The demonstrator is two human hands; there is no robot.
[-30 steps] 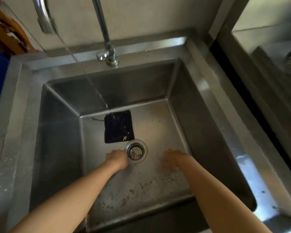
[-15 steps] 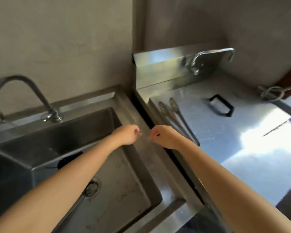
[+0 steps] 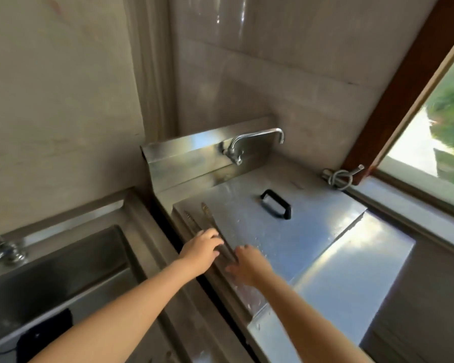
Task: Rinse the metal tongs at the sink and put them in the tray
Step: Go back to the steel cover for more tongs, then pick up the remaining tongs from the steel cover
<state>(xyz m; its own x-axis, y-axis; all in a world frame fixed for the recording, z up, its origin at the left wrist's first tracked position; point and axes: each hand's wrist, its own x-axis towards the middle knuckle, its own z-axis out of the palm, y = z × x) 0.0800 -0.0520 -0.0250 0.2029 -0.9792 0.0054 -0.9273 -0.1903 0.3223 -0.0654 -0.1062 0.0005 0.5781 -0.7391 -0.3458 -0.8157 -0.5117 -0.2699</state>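
The metal tongs (image 3: 198,221) lie on the flat steel lid, left of its black handle (image 3: 275,207), both hands (image 3: 202,248) spread over their near ends, gripping nothing; stiff, light, probably wet-slick, best pinched across both arms mid-length.

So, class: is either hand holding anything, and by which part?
The left hand rests on the metal tongs near their handle end; a closed grip cannot be told. The right hand holds nothing.
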